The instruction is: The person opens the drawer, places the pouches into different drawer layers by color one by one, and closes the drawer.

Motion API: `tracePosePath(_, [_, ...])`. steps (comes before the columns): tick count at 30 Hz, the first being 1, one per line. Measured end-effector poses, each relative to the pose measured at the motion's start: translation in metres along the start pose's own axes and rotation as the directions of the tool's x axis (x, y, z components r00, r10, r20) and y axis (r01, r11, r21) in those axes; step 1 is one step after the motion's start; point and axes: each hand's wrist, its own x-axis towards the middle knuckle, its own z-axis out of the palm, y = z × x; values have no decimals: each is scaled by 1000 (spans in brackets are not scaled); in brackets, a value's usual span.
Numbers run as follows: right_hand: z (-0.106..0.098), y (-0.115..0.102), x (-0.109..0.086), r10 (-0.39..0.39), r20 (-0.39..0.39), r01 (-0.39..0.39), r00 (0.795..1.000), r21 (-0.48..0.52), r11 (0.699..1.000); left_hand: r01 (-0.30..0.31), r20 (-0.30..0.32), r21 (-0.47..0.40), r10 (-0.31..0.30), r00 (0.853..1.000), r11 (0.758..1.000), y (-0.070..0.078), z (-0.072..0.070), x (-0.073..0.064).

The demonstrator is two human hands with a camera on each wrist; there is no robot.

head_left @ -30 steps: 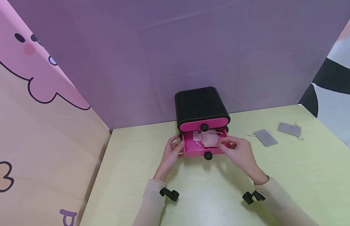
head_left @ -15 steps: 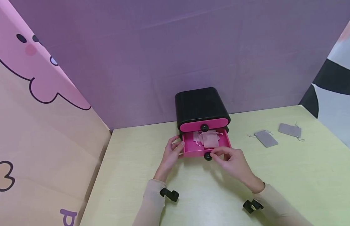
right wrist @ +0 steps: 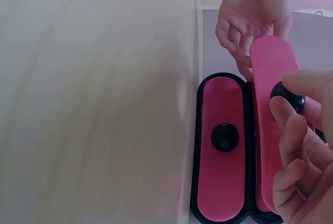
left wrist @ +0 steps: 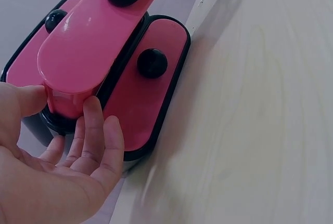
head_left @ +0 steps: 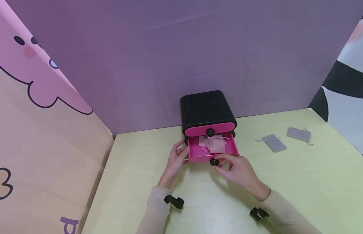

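Note:
A black cabinet [head_left: 207, 105] with pink drawers stands against the back wall, its middle drawer [head_left: 196, 152] pulled out. Pale pink drawstring pouches [head_left: 217, 145] lie inside that drawer. My left hand [head_left: 174, 164] holds the drawer's left end; in the left wrist view the thumb is on one side and the fingertips on the other. My right hand [head_left: 240, 170] pinches the black round knob [right wrist: 289, 99] on the front of the same drawer. The upper drawer [head_left: 196, 130] and the bottom drawer [left wrist: 132, 102] sit closed.
Two grey drawstring pouches [head_left: 274, 143] lie on the pale wooden table [head_left: 134, 169] right of the cabinet. A purple cloth wall [head_left: 158, 65] rises directly behind. A printed panel [head_left: 47, 146] borders the left side.
My right hand has moved left and down from the drawer's right end to its knob, which it now pinches. The left hand and the drawer have stayed in place.

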Motion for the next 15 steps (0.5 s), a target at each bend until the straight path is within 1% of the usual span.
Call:
tracePosePath(2, [1, 1, 1, -38, -16, 37, 999, -34, 999, 3, -4, 5, -3, 1000, 1000, 1, 0, 0])
tracePosePath(4, [1, 3, 1, -51, -29, 50, 998, -48, 998, 0, -5, 1, 0, 1000, 1000, 1, 1, -1])
tracePosePath(10, [1, 5, 0, -23, -34, 20, 999, -67, 998, -2, -11, -18, 2, 1000, 1000, 2, 3, -3])
tracePosePath(15, [0, 3, 0, 5, -30, -7, 1000, -62, 998, -2, -26, -17, 2, 1000, 1000, 3, 5, -4])
